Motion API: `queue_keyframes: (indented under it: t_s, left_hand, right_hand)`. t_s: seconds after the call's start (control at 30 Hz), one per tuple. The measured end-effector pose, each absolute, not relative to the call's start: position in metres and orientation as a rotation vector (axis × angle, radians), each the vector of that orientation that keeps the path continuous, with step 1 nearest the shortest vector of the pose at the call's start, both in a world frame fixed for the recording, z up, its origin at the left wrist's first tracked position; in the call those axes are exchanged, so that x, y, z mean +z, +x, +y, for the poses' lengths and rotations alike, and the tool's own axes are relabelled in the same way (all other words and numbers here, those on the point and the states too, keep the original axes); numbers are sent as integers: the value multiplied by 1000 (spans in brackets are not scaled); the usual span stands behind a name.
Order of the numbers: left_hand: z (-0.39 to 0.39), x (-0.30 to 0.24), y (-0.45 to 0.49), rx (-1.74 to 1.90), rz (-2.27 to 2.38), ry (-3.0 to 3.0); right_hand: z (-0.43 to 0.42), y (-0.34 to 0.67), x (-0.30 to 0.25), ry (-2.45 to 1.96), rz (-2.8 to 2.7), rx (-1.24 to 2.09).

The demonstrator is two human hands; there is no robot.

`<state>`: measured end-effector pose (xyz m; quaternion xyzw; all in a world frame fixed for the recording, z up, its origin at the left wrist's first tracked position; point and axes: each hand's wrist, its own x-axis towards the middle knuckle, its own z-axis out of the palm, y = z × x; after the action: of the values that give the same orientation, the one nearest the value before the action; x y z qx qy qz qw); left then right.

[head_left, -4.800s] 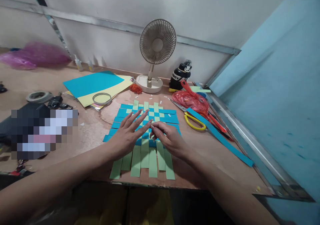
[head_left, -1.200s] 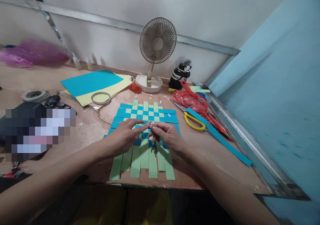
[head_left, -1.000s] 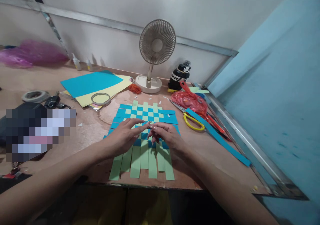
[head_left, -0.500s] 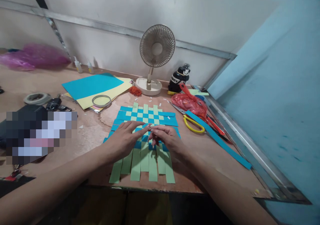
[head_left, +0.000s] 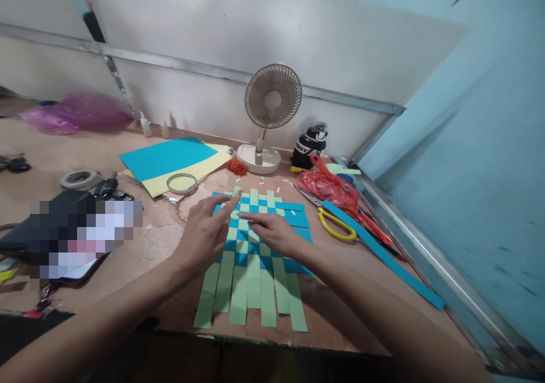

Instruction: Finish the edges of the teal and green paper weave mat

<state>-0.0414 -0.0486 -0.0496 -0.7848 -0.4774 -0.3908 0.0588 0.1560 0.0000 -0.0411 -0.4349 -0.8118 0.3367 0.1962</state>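
Observation:
A woven mat of blue and light green paper strips [head_left: 272,215] lies on the wooden table, its loose green ends [head_left: 251,292] reaching the near edge. My left hand [head_left: 205,232] hovers over the mat's left side with fingers stretched out and the index pointing at the top left corner. My right hand [head_left: 276,234] rests flat on the mat's middle, fingers extended toward the left. Neither hand holds anything.
A loose blue strip [head_left: 383,255] and yellow-handled scissors [head_left: 334,227] lie at the right by a red plastic bag [head_left: 327,184]. Behind stand a small fan [head_left: 270,108] and a black bottle [head_left: 310,142]. Blue and yellow sheets [head_left: 170,159] and tape rolls [head_left: 182,183] lie left.
Both hands have left the pinch at the mat's middle and spread out; the left hand rose toward the far left corner. The view has tilted upward a little.

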Motion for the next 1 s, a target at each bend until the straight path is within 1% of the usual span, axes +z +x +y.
queue_keyframes:
  t_s: [0.13,0.23,0.4,0.57,0.77,1.0]
  left_hand:
    - [-36,-44,-54,-1412,-1559,-2275]
    - [-31,-44,-58,-1473,-1624,-2269]
    - [-33,-43,-55,-1472,-1614,-2319]
    - [-35,-43,-52,-1439,-1612,-2339]
    - [-37,-46,-50,-1375,-1599,-2371]
    - [-38,-52,-48,-1298,-1544,-2391]
  right_hand:
    - [32,126,-47,-1330,-2421,762]
    - [50,111,-50,-1376,-2468,656]
    - [62,118,-50,-1506,-2427,577]
    - [59,159,-48,-1647,-2312,548]
    - [37,207,-52,-1699,-2215,554]
    - [8,219,-55,-1689,-2188,569]
